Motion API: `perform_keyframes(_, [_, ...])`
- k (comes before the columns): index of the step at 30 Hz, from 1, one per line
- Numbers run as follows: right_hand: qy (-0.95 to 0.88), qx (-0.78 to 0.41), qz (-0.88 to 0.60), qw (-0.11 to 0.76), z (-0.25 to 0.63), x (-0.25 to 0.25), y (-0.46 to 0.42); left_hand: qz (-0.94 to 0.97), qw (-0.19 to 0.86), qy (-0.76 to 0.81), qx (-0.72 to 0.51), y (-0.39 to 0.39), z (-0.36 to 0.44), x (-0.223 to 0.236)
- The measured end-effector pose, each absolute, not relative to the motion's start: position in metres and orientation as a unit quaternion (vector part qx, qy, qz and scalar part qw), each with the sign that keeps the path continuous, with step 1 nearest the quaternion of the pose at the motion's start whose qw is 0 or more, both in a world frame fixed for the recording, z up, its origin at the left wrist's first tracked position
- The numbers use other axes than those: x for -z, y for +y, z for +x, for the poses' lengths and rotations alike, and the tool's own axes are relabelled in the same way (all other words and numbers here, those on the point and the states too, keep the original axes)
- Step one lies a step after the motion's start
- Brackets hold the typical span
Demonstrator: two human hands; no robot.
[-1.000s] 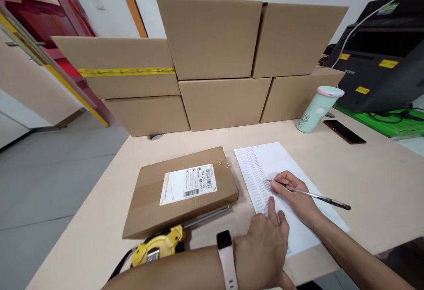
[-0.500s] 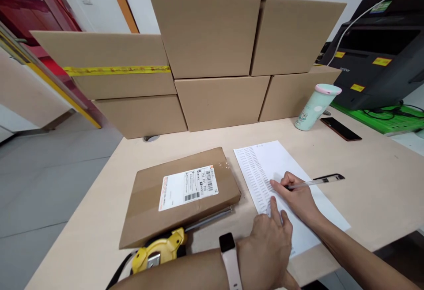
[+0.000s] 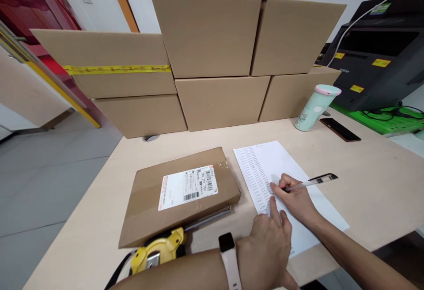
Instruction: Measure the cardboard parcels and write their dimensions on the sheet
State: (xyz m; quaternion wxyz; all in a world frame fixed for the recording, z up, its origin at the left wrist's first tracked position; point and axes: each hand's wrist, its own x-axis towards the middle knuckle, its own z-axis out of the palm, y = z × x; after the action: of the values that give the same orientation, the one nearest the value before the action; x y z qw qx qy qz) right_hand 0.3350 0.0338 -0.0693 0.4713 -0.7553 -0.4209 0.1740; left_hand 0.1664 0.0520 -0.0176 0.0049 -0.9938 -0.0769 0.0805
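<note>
A pen [image 3: 308, 183] with a black cap on its rear end is pinched in my right hand [image 3: 296, 199], its point low over the printed sheet [image 3: 308, 215]. Columns of small print run down the sheet's left side. My left hand [image 3: 268, 246] lies on the sheet's lower part, index finger stretched towards the print just below my right fingertips, the other fingers partly bent. Left of the paper is a taped cardboard parcel [image 3: 142, 206] with a white shipping label [image 3: 188, 187]. A yellow tape measure [image 3: 159, 251], blade partly out along the parcel's near edge, sits beside my left forearm.
Stacked cardboard boxes [image 3: 221, 104] line the table's back edge. A mint tumbler [image 3: 314, 109] with a pink rim and a dark phone [image 3: 340, 129] stand and lie at the back right. Behind them is a black printer [image 3: 371, 69] by a green surface [image 3: 380, 120].
My right hand has shifted slightly, and the pen's rear end has swung a little to the left. My left hand, the paper and the parcel stay almost where they were.
</note>
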Motion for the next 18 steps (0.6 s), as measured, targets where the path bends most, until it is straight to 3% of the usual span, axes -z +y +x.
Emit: perform_keyframes(18, [-0.423,-0.169,-0.76,0.463,0.336,0.072,0.033,-0.993,0.023,-0.079,-0.082,0.051,0.166,0.017])
